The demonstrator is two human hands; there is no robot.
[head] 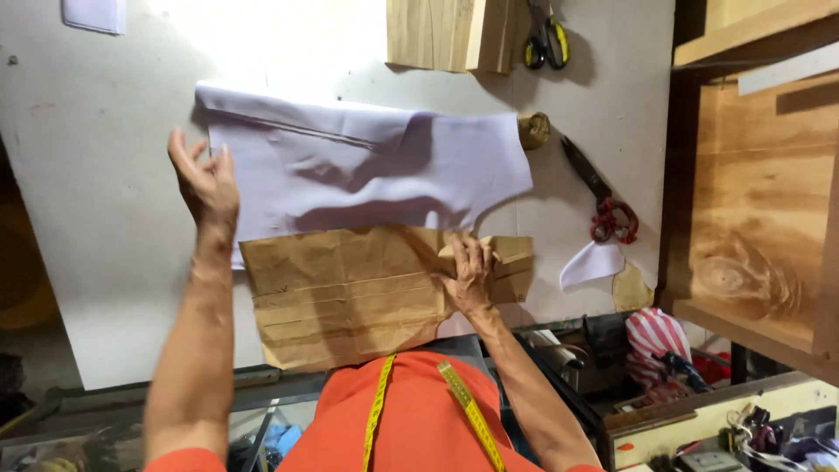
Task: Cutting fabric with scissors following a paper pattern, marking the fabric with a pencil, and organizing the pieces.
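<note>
Two hands show: the left hand [205, 183] and the right hand [470, 275]. One sheet of pale lilac cloth [367, 166] lies on the tabletop [105, 262], and one brown paper pattern [350, 293] lies just below it. There are two pairs of scissors: yellow-handled scissors [546, 39] and red-handled scissors [603, 201]. One yellow measuring tape [463, 406] hangs around the person's neck. One wooden block [446, 33] stands at the top.
</note>
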